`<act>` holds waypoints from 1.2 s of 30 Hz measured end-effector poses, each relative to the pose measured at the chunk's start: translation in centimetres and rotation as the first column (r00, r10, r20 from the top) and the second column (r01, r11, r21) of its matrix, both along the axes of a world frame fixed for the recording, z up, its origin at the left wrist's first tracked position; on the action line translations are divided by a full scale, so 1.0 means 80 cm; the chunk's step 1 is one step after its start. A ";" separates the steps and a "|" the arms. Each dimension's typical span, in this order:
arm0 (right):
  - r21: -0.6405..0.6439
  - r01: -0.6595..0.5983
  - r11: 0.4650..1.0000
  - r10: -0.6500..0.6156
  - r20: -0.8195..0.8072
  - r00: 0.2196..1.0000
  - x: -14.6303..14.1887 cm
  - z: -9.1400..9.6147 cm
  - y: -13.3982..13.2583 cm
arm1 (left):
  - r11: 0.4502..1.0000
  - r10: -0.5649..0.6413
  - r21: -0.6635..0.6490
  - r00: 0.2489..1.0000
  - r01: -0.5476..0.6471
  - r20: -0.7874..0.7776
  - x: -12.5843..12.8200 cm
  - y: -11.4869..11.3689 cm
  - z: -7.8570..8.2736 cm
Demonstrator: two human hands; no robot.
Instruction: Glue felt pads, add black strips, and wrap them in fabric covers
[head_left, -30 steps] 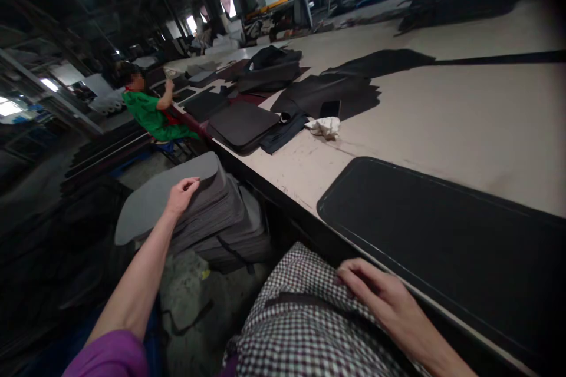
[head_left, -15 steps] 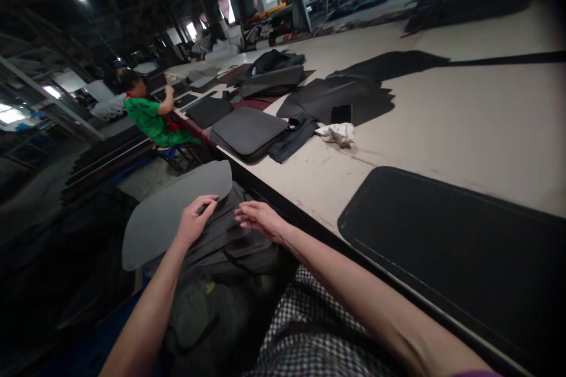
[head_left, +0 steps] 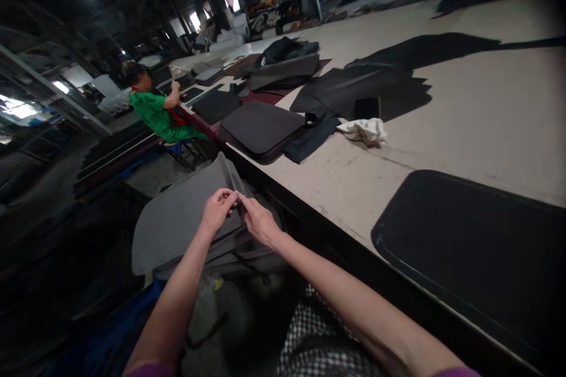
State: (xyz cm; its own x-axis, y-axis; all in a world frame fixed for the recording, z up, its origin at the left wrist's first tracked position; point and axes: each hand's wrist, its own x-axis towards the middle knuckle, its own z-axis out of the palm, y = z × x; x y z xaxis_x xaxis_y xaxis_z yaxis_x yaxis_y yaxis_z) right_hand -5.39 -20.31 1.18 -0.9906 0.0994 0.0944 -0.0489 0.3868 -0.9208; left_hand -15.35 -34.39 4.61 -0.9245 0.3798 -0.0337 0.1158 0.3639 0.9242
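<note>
My left hand (head_left: 220,210) is closed in a pinch above the grey sheet (head_left: 172,215), which has a rounded corner and lies on a stack of dark sheets beside the table. Fingertip to fingertip with it, my right hand (head_left: 260,221) is also closed, its fingers pointing left. Something small and dark shows between the fingertips, too small to make out. Behind the hands, the right edge of the grey sheet looks bent upward. On the table to the right lies a black mat (head_left: 473,247) with rounded corners and a line along its border.
Along the pale table (head_left: 486,135) lie a stack of dark mats (head_left: 265,126), a crumpled white cloth (head_left: 365,131), a black phone-like rectangle (head_left: 367,108) and dark fabric pieces (head_left: 327,91). A person in green (head_left: 154,112) sits at the table's far left side.
My hands, earlier apart with fingers loosely curled, have come together at the fingertips. The grey sheet's right edge now looks bent up. The view has shifted slightly left.
</note>
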 end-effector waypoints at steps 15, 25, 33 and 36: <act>0.030 0.063 0.998 -0.061 -0.046 0.997 -0.015 0.000 -0.002 | 0.985 0.037 0.160 0.989 -0.060 0.144 -0.013 -0.001 -0.019; 0.004 0.110 0.994 -0.110 0.002 0.994 -0.031 0.002 0.013 | 0.994 0.013 0.111 0.997 -0.021 0.075 -0.012 0.001 -0.015; 0.046 0.182 0.982 -0.182 0.004 0.983 -0.053 0.011 0.024 | 0.996 -0.057 0.069 0.998 0.056 0.012 -0.014 0.006 -0.013; 0.094 0.148 0.985 -0.147 -0.019 0.989 -0.055 0.018 0.029 | 0.995 -0.091 0.045 0.996 0.091 -0.005 -0.017 0.002 -0.010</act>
State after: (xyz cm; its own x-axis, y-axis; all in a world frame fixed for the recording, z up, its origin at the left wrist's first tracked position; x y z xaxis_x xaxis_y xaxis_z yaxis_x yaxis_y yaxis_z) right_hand -9.76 -17.97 2.60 -0.9645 0.2342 0.1218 0.0045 0.4758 -0.8795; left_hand -16.74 -34.23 3.77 -0.8859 0.4637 -0.0124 0.1492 0.3101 0.9389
